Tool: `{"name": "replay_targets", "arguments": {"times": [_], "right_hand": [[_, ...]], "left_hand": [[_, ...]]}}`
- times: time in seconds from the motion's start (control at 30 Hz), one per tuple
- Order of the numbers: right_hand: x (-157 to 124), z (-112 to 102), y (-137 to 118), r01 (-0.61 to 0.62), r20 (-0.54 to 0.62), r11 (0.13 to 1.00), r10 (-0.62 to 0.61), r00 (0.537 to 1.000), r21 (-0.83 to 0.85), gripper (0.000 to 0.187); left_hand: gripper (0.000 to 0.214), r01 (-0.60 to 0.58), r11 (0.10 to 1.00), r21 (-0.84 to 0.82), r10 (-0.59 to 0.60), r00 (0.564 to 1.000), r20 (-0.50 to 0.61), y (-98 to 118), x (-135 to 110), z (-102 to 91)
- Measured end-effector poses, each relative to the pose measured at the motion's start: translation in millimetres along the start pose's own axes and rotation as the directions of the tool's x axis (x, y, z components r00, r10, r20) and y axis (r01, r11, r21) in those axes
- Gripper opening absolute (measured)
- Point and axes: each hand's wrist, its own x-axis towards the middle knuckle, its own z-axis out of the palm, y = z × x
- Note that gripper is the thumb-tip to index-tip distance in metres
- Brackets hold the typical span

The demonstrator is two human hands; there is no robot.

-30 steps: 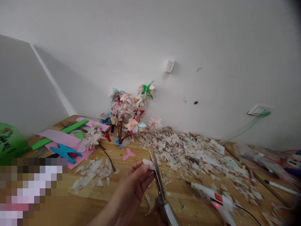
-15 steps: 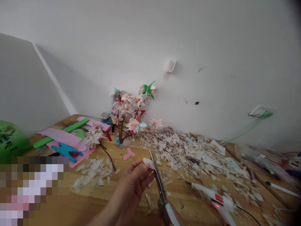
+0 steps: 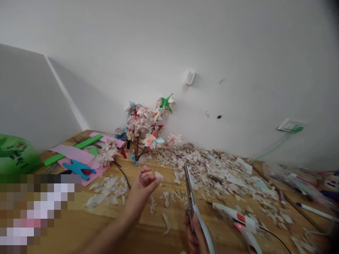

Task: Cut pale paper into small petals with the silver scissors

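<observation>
Left hand (image 3: 143, 188): small, thin, whitish petal-like piece (image 3: 158, 176) pinched at the fingertips. Right hand (image 3: 195, 233): white-handled metal scissors (image 3: 191, 200), gripped; blades nearly together, pointing forward from the grip. Piece left of blades, apart.

Small wht. petal-like pc. (image 3: 159, 176), thin & sl. blurred, is pinched at L hand (image 3: 142, 190) fingertips, apart fr. blades; scissors (image 3: 189, 192), metal blades w/ whitish handle, are held in R hand (image 3: 195, 233), blades nearly together, tips pointed away & tilted sl. to L
</observation>
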Motion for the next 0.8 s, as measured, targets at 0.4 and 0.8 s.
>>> {"name": "replay_targets", "arguments": {"times": [0.4, 0.8], "right_hand": [[2.0, 2.7, -0.9, -0.076, -0.012, 0.993, 0.077, 0.997, 0.096, 0.022], [20.9, 7.9, -3.0, -0.067, -0.164, 0.991, 0.047, 0.985, -0.118, 0.042]], "left_hand": [[0.047, -0.357, 0.499, 0.790, 0.200, 0.934, 0.296, 51.6, 8.9, -146.2], [0.039, -0.444, 0.228, 0.867, 0.016, 0.892, 0.452, 9.7, -28.0, -125.2]]}}
